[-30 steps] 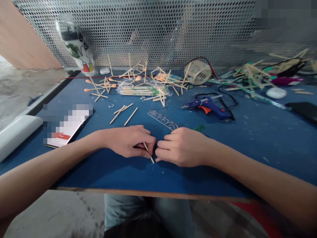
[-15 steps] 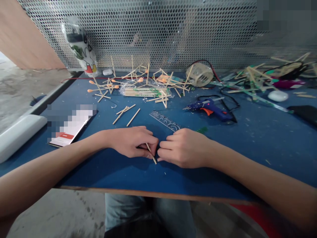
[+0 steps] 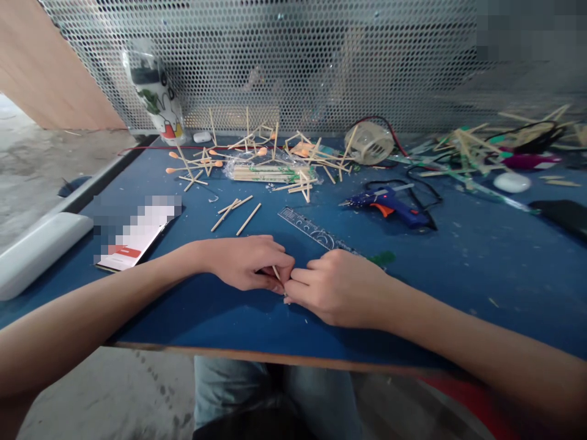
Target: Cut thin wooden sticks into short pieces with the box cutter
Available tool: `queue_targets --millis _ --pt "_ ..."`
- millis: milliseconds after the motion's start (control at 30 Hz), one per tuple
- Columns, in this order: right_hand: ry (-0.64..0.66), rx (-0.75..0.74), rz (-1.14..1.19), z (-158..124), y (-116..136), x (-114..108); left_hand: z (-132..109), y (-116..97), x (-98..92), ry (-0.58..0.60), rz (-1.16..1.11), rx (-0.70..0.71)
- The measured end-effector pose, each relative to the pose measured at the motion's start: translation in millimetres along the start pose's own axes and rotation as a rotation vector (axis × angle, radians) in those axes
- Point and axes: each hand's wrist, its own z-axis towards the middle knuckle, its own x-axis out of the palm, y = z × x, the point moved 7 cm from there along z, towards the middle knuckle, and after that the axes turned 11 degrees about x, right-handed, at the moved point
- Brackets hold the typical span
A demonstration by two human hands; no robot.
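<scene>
Both my hands rest on the blue table (image 3: 458, 256) near its front edge, fingertips meeting. My left hand (image 3: 247, 263) is closed in a pinch on a thin wooden stick (image 3: 276, 273), of which only a short piece shows between the fingers. My right hand (image 3: 337, 286) is closed too, its fingertips pressed onto the lower end of the same stick and hiding it. A clear ruler (image 3: 316, 231) lies just behind my right hand.
Loose sticks (image 3: 238, 212) lie behind my left hand. Farther back are a stick bundle in plastic (image 3: 268, 172), glued stick frames, a blue glue gun (image 3: 389, 203) with its cable, a printed cup (image 3: 158, 98), a booklet (image 3: 132, 235) at left and a perforated metal wall.
My right hand has slid left and now covers the stick's lower end, which stuck out before. The left hand has kept its pinch. The camera has tilted slightly.
</scene>
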Motion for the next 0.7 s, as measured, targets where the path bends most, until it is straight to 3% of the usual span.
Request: queue_targets --millis 267,700 --pt "0.106 -0.024 0.051 -1.6 -19.8 2.2 1.2 -0.8 0.7 0.013 -0.020 -0.029" --pt "0.247 0.058 -0.010 3.1 -14.4 3.9 0.6 -1.1 1.2 0.011 0.002 -0.033"
